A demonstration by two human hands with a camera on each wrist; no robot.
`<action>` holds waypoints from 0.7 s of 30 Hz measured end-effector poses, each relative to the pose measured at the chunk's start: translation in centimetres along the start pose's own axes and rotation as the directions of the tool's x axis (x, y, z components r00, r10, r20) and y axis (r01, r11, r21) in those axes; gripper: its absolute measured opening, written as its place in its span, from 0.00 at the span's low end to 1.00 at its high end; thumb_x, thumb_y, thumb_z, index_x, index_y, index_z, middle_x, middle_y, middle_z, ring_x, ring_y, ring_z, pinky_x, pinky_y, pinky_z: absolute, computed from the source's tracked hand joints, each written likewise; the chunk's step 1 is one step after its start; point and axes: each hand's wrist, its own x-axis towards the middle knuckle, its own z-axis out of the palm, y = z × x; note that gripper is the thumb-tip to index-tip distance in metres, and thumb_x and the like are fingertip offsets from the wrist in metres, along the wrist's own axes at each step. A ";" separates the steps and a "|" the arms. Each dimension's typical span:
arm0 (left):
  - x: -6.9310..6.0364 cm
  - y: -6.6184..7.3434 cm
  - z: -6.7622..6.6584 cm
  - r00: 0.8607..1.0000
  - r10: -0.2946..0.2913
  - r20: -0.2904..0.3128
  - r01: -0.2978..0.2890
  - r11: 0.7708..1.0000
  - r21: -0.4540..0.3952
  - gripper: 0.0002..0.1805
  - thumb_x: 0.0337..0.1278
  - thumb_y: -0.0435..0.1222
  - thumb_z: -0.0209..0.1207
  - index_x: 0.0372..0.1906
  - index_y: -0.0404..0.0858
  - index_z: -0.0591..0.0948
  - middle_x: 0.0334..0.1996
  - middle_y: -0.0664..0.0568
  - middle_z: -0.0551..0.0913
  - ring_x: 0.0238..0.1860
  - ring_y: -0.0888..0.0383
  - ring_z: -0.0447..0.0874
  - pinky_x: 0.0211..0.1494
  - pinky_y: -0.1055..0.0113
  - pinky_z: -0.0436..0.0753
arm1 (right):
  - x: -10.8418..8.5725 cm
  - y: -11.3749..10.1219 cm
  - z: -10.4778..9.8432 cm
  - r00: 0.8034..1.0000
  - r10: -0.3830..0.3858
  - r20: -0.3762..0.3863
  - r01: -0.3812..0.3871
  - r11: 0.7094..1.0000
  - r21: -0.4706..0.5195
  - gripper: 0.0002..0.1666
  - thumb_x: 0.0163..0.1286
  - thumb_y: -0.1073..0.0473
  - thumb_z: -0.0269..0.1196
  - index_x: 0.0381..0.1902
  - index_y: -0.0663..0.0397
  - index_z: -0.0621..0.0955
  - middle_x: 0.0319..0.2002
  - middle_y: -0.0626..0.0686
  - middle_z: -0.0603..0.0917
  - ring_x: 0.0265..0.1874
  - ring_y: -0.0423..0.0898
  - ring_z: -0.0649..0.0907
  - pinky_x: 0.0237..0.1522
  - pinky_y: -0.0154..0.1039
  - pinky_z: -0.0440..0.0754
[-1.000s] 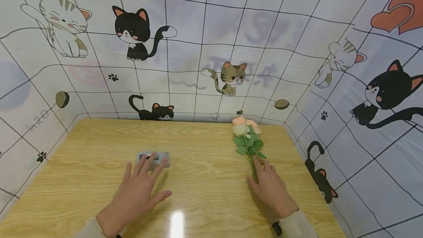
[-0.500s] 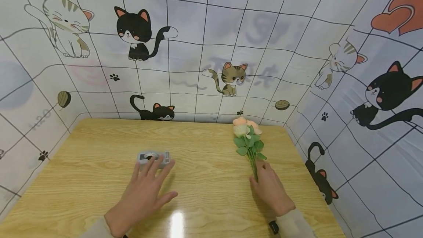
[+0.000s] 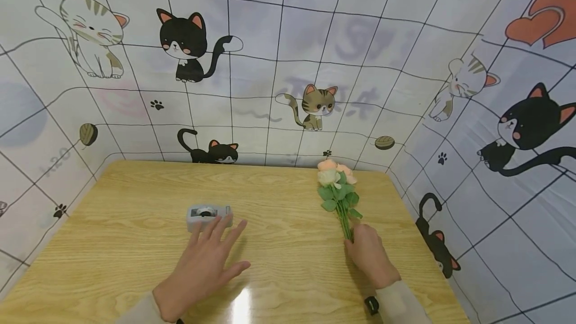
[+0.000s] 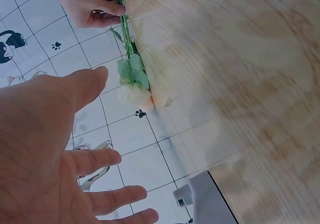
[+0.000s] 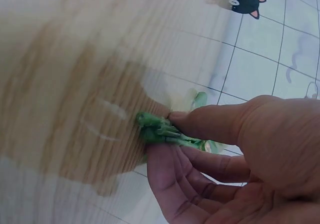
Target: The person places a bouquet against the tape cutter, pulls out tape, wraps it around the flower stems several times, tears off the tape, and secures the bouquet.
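A bunch of artificial roses (image 3: 337, 191), peach and cream with green leaves, lies at the right of the table. My right hand (image 3: 371, 256) pinches its stems near their lower ends, and the cut ends (image 5: 157, 129) show between thumb and fingers in the right wrist view. On the left, a grey tape dispenser (image 3: 198, 218) stands on the table, its front partly covered by fingertips in the head view. My left hand (image 3: 204, 266) is spread over the table just in front of it, fingers straight and holding nothing. Whether it touches the dispenser I cannot tell.
The wood-grain table (image 3: 279, 204) ends at a back wall (image 3: 252, 79) of white cloth printed with cats and grid lines. A similar cloth side stands close to the table's right edge. Light glares off the tabletop near the front.
My left hand has drawn back and a little right, showing more of the tape dispenser. My right hand has slid down the stems, its fingers now closed round them.
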 end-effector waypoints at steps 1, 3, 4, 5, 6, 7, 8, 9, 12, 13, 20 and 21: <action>0.1 0.1 0.0 1.000 0.001 0.002 -0.001 1.000 -0.007 0.47 0.72 0.62 0.77 0.87 0.48 0.77 0.85 0.35 0.77 0.83 0.28 0.77 0.81 0.18 0.75 | 0.1 0.0 -0.1 1.000 0.010 0.009 -0.010 1.000 0.019 0.12 0.76 0.69 0.78 0.47 0.76 0.88 0.34 0.61 0.89 0.29 0.49 0.88 0.27 0.44 0.88; 0.2 0.3 0.1 1.000 0.007 0.007 -0.007 1.000 -0.016 0.47 0.72 0.62 0.77 0.87 0.47 0.77 0.85 0.35 0.77 0.83 0.28 0.78 0.81 0.19 0.76 | 0.3 0.1 -0.2 0.999 0.029 0.025 -0.030 0.998 0.050 0.11 0.76 0.69 0.77 0.46 0.76 0.89 0.35 0.61 0.91 0.29 0.47 0.87 0.27 0.42 0.88; 0.3 0.4 0.1 1.000 0.010 0.010 -0.010 1.000 -0.015 0.47 0.72 0.62 0.77 0.87 0.48 0.77 0.85 0.36 0.77 0.83 0.29 0.78 0.81 0.20 0.77 | 0.3 0.1 -0.2 0.999 0.031 0.029 -0.033 0.998 0.058 0.12 0.76 0.69 0.77 0.48 0.77 0.89 0.36 0.61 0.92 0.29 0.46 0.88 0.28 0.42 0.89; 0.4 0.5 0.1 1.000 0.012 0.016 -0.012 1.000 -0.015 0.47 0.72 0.62 0.77 0.87 0.48 0.77 0.85 0.36 0.77 0.83 0.30 0.78 0.81 0.21 0.78 | 0.4 0.2 -0.3 0.999 0.037 0.037 -0.040 0.997 0.071 0.12 0.76 0.69 0.76 0.48 0.77 0.89 0.35 0.60 0.93 0.28 0.45 0.88 0.28 0.41 0.90; 0.5 0.6 0.1 1.000 0.012 0.025 -0.012 1.000 -0.014 0.47 0.72 0.62 0.77 0.87 0.48 0.77 0.85 0.37 0.77 0.84 0.31 0.78 0.81 0.23 0.79 | 0.5 0.2 -0.3 0.998 0.040 0.042 -0.043 0.996 0.077 0.12 0.76 0.69 0.76 0.48 0.77 0.90 0.35 0.59 0.93 0.28 0.44 0.88 0.28 0.41 0.90; 0.6 0.7 0.1 0.999 0.014 0.032 -0.013 1.000 -0.013 0.47 0.72 0.62 0.77 0.87 0.49 0.77 0.85 0.38 0.77 0.84 0.31 0.78 0.81 0.24 0.80 | 0.6 0.2 -0.4 0.997 0.049 0.054 -0.053 0.995 0.086 0.09 0.76 0.69 0.75 0.42 0.76 0.89 0.30 0.57 0.90 0.26 0.43 0.85 0.26 0.39 0.87; 0.7 0.9 0.1 0.999 0.016 0.035 -0.016 1.000 -0.010 0.47 0.72 0.62 0.77 0.87 0.49 0.77 0.85 0.38 0.77 0.84 0.32 0.78 0.81 0.25 0.80 | 0.8 0.2 -0.4 0.996 0.057 0.063 -0.063 0.993 0.095 0.10 0.75 0.69 0.75 0.35 0.73 0.87 0.26 0.53 0.86 0.23 0.42 0.81 0.24 0.38 0.83; 0.8 1.0 0.1 0.999 0.020 0.039 -0.019 1.000 -0.007 0.46 0.72 0.62 0.77 0.87 0.49 0.77 0.85 0.39 0.77 0.83 0.33 0.78 0.80 0.26 0.82 | 0.9 0.2 -0.5 0.996 0.064 0.069 -0.071 0.992 0.101 0.11 0.75 0.69 0.74 0.32 0.68 0.85 0.24 0.50 0.83 0.22 0.41 0.78 0.24 0.37 0.80; 1.0 1.3 0.2 0.999 0.027 0.043 -0.026 1.000 -0.010 0.46 0.74 0.61 0.77 0.87 0.49 0.77 0.85 0.38 0.78 0.82 0.32 0.80 0.78 0.28 0.84 | 1.2 0.1 -0.6 0.992 0.088 0.093 -0.099 0.988 0.120 0.27 0.74 0.70 0.71 0.20 0.51 0.70 0.18 0.43 0.65 0.18 0.39 0.64 0.22 0.33 0.63; 1.0 1.4 0.3 0.999 0.029 0.041 -0.029 1.000 -0.011 0.45 0.74 0.61 0.77 0.87 0.49 0.77 0.84 0.38 0.78 0.81 0.32 0.80 0.77 0.28 0.84 | 1.3 0.1 -0.5 0.991 0.093 0.100 -0.105 0.987 0.123 0.31 0.74 0.70 0.70 0.18 0.46 0.65 0.17 0.42 0.60 0.18 0.39 0.61 0.22 0.33 0.59; 1.2 2.0 0.4 0.998 0.042 0.046 -0.041 0.999 -0.007 0.45 0.75 0.61 0.76 0.87 0.48 0.77 0.84 0.39 0.79 0.80 0.34 0.82 0.77 0.30 0.85 | 1.5 0.0 -0.2 0.985 0.106 0.136 -0.125 0.983 0.138 0.38 0.75 0.68 0.72 0.13 0.41 0.63 0.13 0.39 0.56 0.15 0.37 0.58 0.19 0.30 0.58; 1.2 2.0 0.4 0.998 0.046 0.048 -0.046 0.999 -0.004 0.44 0.75 0.61 0.76 0.87 0.48 0.77 0.84 0.40 0.79 0.79 0.35 0.82 0.77 0.31 0.85 | 1.5 -0.1 -0.2 0.984 0.109 0.143 -0.129 0.981 0.144 0.38 0.76 0.68 0.72 0.12 0.41 0.64 0.13 0.39 0.57 0.15 0.37 0.58 0.18 0.30 0.58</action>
